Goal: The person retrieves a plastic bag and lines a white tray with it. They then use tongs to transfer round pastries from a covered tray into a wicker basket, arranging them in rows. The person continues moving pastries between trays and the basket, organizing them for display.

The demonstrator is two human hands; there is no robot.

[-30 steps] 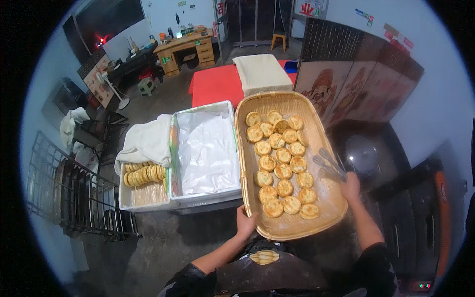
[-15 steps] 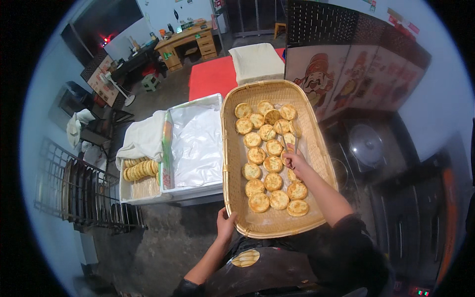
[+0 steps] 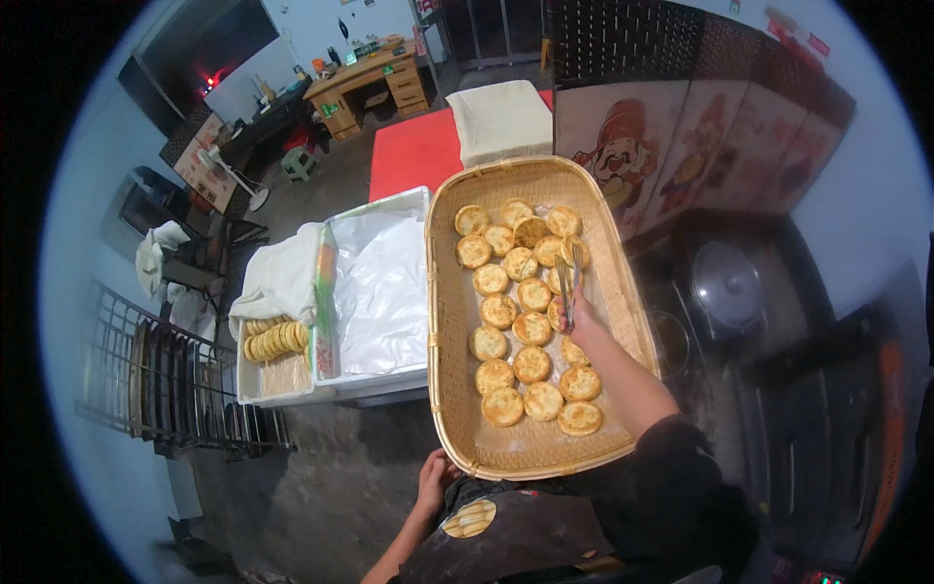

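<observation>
Swung inward from three o'clock, silver metal tongs (image 3: 567,284) gripped in the right hand (image 3: 582,317) now reach toward one o'clock over round golden-brown flatbreads (image 3: 532,329) filling much of the oblong tan woven-bamboo basket (image 3: 525,446). Bare weave leaves room along its three-o'clock edge. At seven, the left hand (image 3: 437,479) nears the rim, fingers partly hidden, grip impossible to tell.

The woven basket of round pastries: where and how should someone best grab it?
Probably take the woven basket by its rim on both long sides, one hand each, coming from the near end. The rim stands raised around the pastries, outside them; farther along the left, a white box crowds it.
</observation>
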